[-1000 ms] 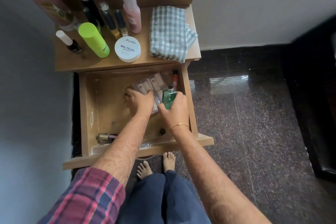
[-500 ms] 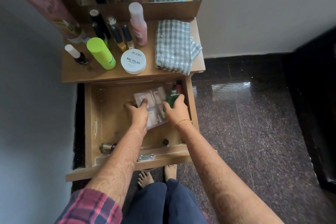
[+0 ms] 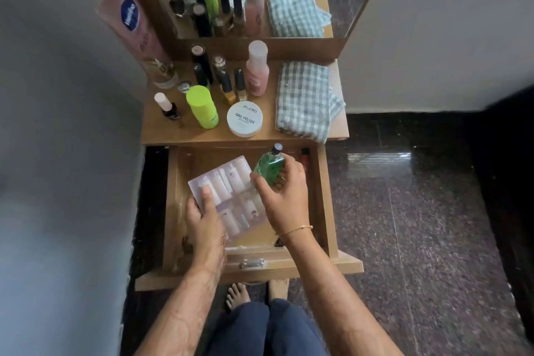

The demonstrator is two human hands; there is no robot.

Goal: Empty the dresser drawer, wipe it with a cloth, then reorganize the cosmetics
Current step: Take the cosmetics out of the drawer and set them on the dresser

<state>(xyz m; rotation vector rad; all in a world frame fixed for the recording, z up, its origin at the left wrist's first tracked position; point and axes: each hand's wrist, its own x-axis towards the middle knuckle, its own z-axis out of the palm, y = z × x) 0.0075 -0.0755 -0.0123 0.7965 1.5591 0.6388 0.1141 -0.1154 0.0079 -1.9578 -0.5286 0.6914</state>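
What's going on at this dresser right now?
A person is emptying the open drawer. The left hand grips a clear plastic case of small cosmetic pieces, thumb on its lid. The right hand holds a green glass bottle above the drawer. A red-capped item lies in the drawer's far right corner. On the dresser top stand bottles, a lime green can and a nail polish tub, beside a folded checked cloth, not yet picked up.
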